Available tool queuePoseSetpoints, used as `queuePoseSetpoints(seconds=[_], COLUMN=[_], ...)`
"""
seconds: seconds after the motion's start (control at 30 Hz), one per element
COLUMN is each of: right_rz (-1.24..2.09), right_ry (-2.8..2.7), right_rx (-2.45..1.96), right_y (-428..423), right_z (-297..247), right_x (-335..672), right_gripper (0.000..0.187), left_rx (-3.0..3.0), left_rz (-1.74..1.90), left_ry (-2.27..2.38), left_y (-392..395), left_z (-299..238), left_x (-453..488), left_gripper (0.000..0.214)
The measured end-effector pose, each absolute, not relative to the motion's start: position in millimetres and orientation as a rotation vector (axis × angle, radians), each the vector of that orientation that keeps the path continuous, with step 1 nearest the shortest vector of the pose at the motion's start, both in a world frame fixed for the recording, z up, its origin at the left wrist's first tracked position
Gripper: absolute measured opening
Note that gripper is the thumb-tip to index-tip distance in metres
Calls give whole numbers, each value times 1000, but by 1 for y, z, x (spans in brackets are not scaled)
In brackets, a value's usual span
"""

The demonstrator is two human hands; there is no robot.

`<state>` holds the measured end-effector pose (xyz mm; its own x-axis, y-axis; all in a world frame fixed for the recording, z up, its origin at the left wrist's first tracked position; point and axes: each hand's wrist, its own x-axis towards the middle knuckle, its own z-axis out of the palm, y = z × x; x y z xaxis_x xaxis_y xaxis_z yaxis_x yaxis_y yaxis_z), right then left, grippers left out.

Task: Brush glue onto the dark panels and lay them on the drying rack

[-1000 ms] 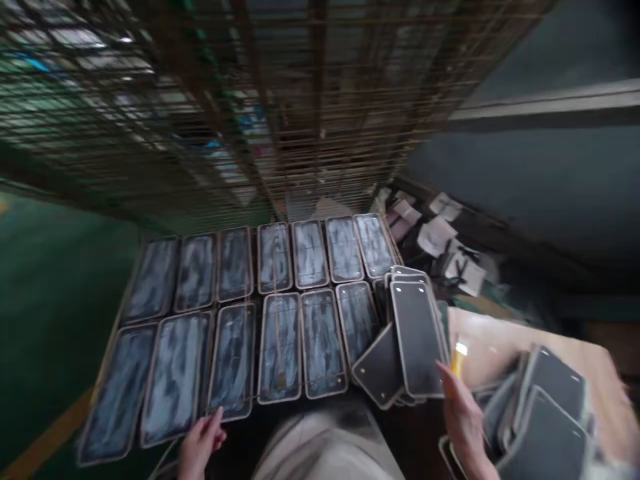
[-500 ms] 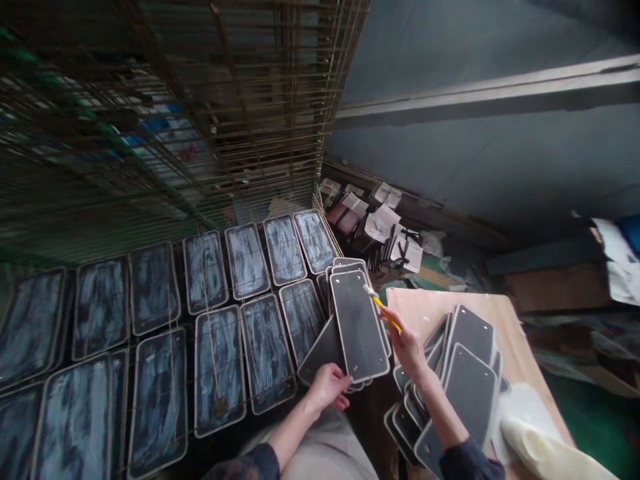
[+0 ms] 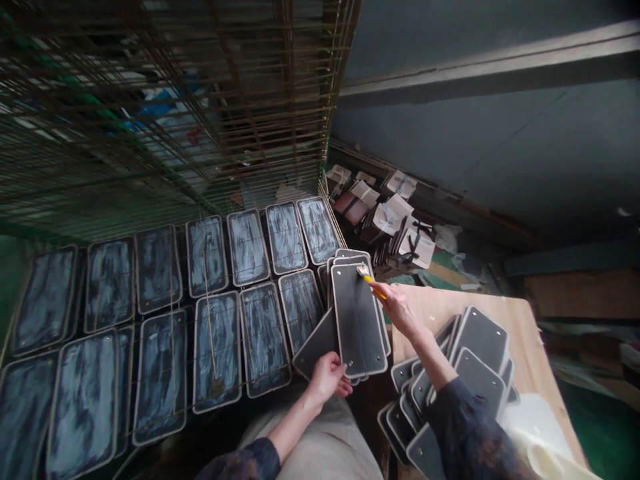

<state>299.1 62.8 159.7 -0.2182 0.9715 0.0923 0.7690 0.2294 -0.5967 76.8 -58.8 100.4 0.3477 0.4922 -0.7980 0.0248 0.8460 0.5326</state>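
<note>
My right hand (image 3: 401,311) is closed around the yellow handle of a small brush (image 3: 376,288). The brush's pale bristles touch the upper right part of a dark grey rounded panel (image 3: 357,327), which has a light border and small metal studs at its corners. Below it lie several similar panels in a fanned stack. My left hand (image 3: 327,379) pinches the lower left corner of the top panel between thumb and fingers. One panel (image 3: 316,347) juts out at an angle on the left of the stack.
Rows of panels with streaky whitish coating (image 3: 217,353) lie on a wire rack at left, with more wire shelves (image 3: 240,107) raised above. On the right, a wooden table (image 3: 520,313) bears loose dark panels (image 3: 480,337). Tied bundles (image 3: 395,217) sit on the floor by the wall.
The brush has moved from the top panel's right edge inward and slightly up, onto its surface. My left hand keeps its hold at the corner. The view has shifted a little.
</note>
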Motion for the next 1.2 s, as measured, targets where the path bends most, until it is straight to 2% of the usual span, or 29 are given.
queuePoseSetpoints(seconds=[0.23,0.6,0.8,0.97,1.2], right_rz=[821,1118,1345,1484,1249], right_ry=[-2110,-2010,-1908,-1764,-1566], right_rx=[-1690,-1811,-1735,-1623,-1614], right_y=[-12,-102,-93,-63,-12], right_z=[184,211,221,210,177], right_x=[302,279,260,256,264], right_gripper=[31,28,24,28,29], left_rx=[426,405,435,471,505], left_rz=[392,456,461,448,430], left_ry=[1152,1084,1114,1140,1171], left_y=[-62,-62,-61,-56,-49], left_z=[103,109,103,102,102], left_x=[76,69,67,65,64], left_gripper=[50,45,44,44,42])
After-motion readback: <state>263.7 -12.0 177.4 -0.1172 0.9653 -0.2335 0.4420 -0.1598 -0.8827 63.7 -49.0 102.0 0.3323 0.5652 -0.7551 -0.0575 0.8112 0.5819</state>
